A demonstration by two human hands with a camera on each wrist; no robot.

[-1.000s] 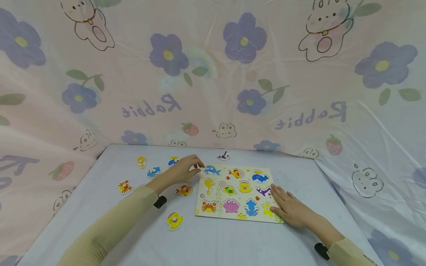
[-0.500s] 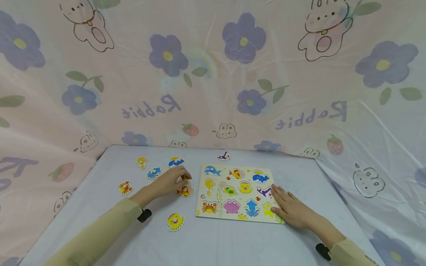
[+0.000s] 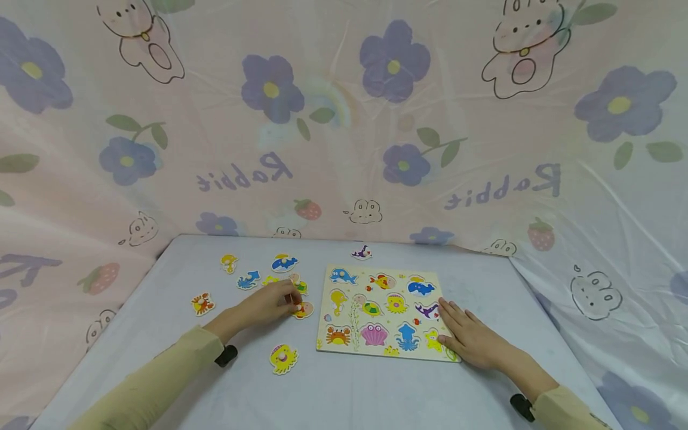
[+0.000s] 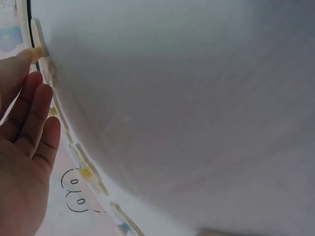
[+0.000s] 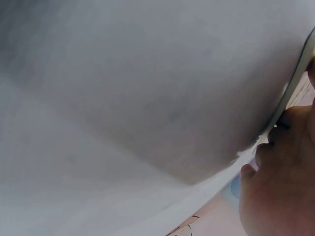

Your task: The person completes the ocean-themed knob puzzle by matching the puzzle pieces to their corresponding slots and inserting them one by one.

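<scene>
Wrist views seemingly skim the table (image 4: 177,98).

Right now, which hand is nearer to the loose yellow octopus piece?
The left hand: it pinches the fish piece just beyond the octopus piece. The right hand rests at the puzzle board's right edge, across the board from it.

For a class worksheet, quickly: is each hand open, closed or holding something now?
Left hand: closed, pinching the fish piece by its knob.
Right hand: open, resting at the board's edge.
</scene>
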